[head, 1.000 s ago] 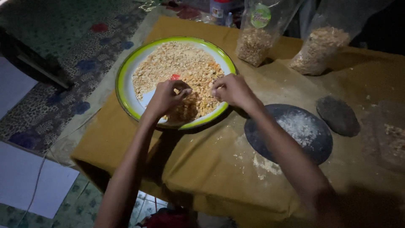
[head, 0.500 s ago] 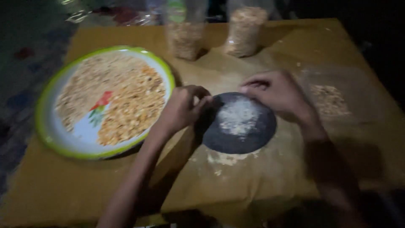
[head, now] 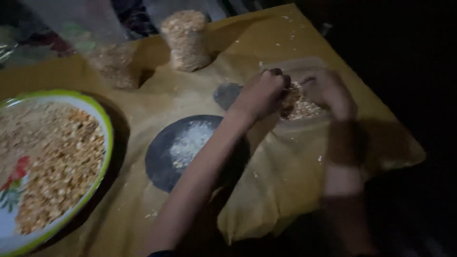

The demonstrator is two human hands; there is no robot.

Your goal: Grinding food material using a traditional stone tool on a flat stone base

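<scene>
Both my hands are over a flat clear plastic bag (head: pixel 304 64) that lies on the right of the table with a small pile of yellowish grains (head: pixel 300 105) in it. My left hand (head: pixel 262 93) reaches across with its fingers curled shut at the pile's left edge. What it holds is hidden. My right hand (head: pixel 328 90) is blurred, and its fingers bend down onto the pile's right side. A dark round stone slab (head: pixel 164 166) dusted with white powder lies under my left forearm. A smaller dark stone (head: pixel 224 94) sits just behind it.
A green-rimmed plate (head: pixel 102 119) heaped with the same grains fills the left side. Two upright clear bags of grains (head: pixel 186 40) (head: pixel 112 64) stand at the back. A mustard-yellow cloth (head: pixel 285 176) covers the table. Its right and near edges drop into darkness.
The view has swung right. Both hands left the plate, passed over the dark slab and now rest on the flat bag of grains at the right.
</scene>
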